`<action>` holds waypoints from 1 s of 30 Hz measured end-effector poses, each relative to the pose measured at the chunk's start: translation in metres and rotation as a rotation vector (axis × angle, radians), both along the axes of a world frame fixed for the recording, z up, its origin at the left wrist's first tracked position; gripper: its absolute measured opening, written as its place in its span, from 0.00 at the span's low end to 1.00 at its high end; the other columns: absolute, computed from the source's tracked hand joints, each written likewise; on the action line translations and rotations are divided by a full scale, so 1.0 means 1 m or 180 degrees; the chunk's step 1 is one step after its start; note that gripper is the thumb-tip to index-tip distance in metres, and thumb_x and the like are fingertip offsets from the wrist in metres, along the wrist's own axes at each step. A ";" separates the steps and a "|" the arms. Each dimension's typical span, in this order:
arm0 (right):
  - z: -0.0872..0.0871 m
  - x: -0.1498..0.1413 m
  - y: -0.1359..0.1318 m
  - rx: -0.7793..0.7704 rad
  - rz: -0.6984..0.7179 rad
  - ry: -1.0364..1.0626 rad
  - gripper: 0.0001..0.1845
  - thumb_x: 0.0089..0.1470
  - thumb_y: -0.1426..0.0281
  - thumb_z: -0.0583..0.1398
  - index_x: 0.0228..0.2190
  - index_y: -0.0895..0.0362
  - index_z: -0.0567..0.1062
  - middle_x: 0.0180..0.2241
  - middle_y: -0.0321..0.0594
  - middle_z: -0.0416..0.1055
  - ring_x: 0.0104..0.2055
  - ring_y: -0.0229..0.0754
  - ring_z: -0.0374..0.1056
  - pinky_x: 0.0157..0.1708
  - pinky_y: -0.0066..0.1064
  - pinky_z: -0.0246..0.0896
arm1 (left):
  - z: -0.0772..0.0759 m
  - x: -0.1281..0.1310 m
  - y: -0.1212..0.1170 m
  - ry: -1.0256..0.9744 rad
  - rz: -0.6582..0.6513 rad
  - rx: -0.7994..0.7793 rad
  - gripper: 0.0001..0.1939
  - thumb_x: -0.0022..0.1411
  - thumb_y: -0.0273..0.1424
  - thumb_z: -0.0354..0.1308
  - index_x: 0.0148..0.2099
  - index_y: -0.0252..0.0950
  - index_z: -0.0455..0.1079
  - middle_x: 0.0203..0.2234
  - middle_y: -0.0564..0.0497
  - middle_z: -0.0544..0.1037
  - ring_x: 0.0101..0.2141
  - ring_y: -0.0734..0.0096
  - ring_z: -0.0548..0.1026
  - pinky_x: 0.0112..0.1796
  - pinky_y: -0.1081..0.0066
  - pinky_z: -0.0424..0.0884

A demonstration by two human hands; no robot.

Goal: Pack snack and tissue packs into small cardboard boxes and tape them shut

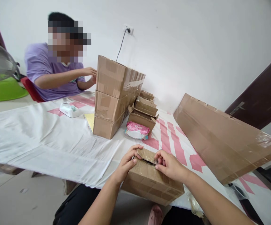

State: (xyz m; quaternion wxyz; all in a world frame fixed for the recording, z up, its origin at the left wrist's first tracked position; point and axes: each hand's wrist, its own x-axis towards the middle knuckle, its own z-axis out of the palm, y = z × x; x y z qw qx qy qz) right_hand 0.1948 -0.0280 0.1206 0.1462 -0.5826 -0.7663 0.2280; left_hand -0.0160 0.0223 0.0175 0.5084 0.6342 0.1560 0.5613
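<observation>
A brown cardboard box rests at the near edge of the table, its shiny tape catching the light. Its top flap is partly lifted, with a narrow dark gap beneath. At the flap's left end, my left hand grips the box with thumb and fingers. My right hand pinches the flap's right end, fingers curled in. A pink wet-wipes pack lies just beyond my hands, against an open cardboard box.
Stacked cardboard boxes rise left of centre, a person in purple behind them. A large cardboard sheet leans at right. A white dispenser sits left on the white cloth. A tape roll lies near right.
</observation>
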 end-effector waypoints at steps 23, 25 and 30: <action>0.037 -0.029 0.027 0.0484 0.1196 -0.2190 0.05 0.56 0.74 0.55 0.32 0.58 0.72 0.30 0.42 0.72 0.30 0.41 0.67 0.29 0.30 0.51 | 0.003 0.000 -0.001 0.0022 0.0032 -0.0033 0.20 0.58 0.48 0.54 0.34 0.35 0.70 0.54 0.40 0.66 0.54 0.48 0.62 0.55 0.56 0.57; 0.037 -0.029 0.027 0.0501 0.1300 -0.2296 0.05 0.55 0.75 0.54 0.33 0.58 0.71 0.30 0.43 0.72 0.30 0.42 0.67 0.29 0.31 0.50 | 0.004 -0.001 -0.002 0.0022 0.0032 -0.0040 0.20 0.58 0.48 0.54 0.34 0.35 0.70 0.53 0.40 0.66 0.54 0.48 0.62 0.55 0.56 0.57; 0.031 -0.016 0.018 0.0655 0.1215 -0.2056 0.06 0.55 0.75 0.52 0.33 0.57 0.68 0.32 0.41 0.71 0.30 0.40 0.64 0.30 0.31 0.51 | 0.006 -0.002 -0.004 0.0072 0.0028 -0.0043 0.19 0.59 0.48 0.54 0.36 0.35 0.70 0.54 0.40 0.66 0.54 0.49 0.63 0.55 0.56 0.57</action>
